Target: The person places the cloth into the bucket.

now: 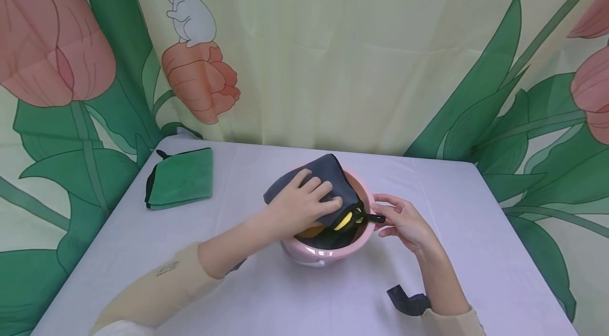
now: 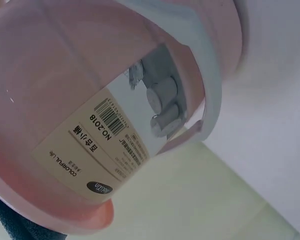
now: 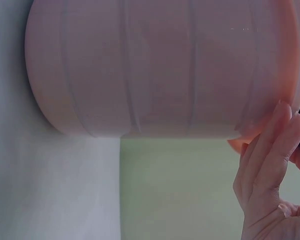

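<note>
A pink bucket (image 1: 314, 255) stands in the middle of the table. My left hand (image 1: 304, 199) grips a folded dark blue-grey cloth (image 1: 328, 172) over the bucket's mouth, its fingers bent over the top. The cloth has a black edge and a black loop (image 1: 368, 216) that sticks out past the right rim. Beneath it, yellow (image 1: 343, 221) and black material shows inside; the rest of the contents is hidden. My right hand (image 1: 404, 222) is at the right rim, beside the loop. In the right wrist view, its fairly straight fingers (image 3: 270, 150) touch the bucket (image 3: 160, 65) under the rim.
A folded green cloth (image 1: 181, 177) with black edging lies at the table's back left. The bucket's pale handle (image 2: 212, 95) hangs down its side, near a printed label (image 2: 97, 145). A black strap (image 1: 409, 301) is at my right wrist. A patterned curtain (image 1: 333, 61) hangs behind the table.
</note>
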Demonstrator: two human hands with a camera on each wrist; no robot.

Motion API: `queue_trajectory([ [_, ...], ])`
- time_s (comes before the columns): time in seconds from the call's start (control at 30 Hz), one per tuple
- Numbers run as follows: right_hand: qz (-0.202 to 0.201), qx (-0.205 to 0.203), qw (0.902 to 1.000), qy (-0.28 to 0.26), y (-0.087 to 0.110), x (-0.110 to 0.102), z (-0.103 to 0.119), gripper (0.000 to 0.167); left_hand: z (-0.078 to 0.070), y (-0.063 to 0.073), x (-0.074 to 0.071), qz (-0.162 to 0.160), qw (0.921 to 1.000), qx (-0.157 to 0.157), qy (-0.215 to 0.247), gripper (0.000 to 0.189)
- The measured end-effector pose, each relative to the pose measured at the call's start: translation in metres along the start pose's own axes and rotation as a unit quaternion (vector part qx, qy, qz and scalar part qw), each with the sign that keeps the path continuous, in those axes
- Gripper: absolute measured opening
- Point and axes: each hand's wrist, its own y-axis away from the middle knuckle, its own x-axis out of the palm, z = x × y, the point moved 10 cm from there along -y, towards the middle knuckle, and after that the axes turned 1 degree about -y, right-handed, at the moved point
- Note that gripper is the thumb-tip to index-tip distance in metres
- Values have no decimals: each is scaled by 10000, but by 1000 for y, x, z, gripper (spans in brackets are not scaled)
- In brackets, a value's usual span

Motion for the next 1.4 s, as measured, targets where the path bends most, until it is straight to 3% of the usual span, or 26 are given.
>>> queue_trajectory([
  [0.33, 26, -11, 10000, -20, 3, 1, 2, 51, -15, -1, 36, 1283, 9907, 442, 97, 42],
  [0.73, -79, 3, 10000, 39, 1, 1, -2, 52, -27, 3, 81, 2690, 9610, 633, -1, 55],
  [0.97, -115, -5, 9999, 12, 3, 0, 0, 52, -28, 9, 94, 3502, 9349, 553, -177, 63],
  [1.03, -109, -10, 9999, 1, 3, 0, 0, 51, -28, 10, 96, 3645, 9296, 514, -184, 64],
  [1.13, -111, -8, 9999, -13, 2, 0, -1, 51, -27, 11, 95, 3677, 9286, 468, -181, 64],
  [1.4, -103, -41, 9999, -12, 1, 2, -1, 51, -15, 12, 86, 3398, 9404, 162, 42, 68],
])
